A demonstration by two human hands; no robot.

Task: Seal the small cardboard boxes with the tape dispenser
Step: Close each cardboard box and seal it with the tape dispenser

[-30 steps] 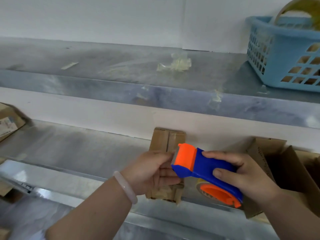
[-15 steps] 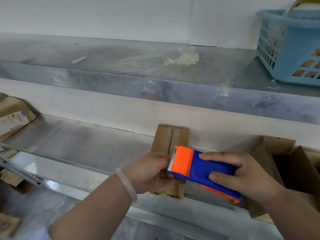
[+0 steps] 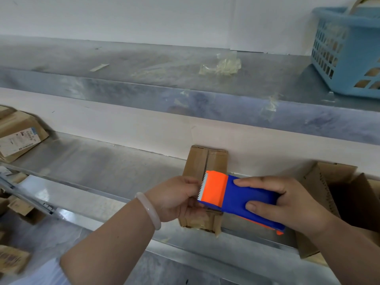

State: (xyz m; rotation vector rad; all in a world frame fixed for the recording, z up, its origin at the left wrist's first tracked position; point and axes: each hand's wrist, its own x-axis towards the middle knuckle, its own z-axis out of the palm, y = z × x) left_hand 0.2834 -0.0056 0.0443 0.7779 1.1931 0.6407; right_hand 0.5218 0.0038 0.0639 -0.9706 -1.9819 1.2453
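A small cardboard box [image 3: 205, 161] lies on the lower metal shelf [image 3: 92, 167], its closed flaps meeting in a centre seam. Above its near half I hold a blue and orange tape dispenser [image 3: 236, 196], with its toothed blade pointing left. My right hand [image 3: 287, 202] grips the blue handle. My left hand [image 3: 176, 197] is at the blade end with fingers curled, apparently pinching the tape end; the tape itself is hard to make out. The box's near part is hidden behind both hands.
An open cardboard box [image 3: 339, 194] stands at the right on the same shelf. A labelled box [image 3: 18, 134] lies at the far left. A blue plastic basket [image 3: 347, 52] and crumpled tape scraps [image 3: 220, 65] sit on the upper shelf. More small boxes [image 3: 12, 262] lie lower left.
The dispenser has tipped flatter, so its orange tape hub underneath is no longer visible. Both hands stayed over the small box. The camera view drifted left.
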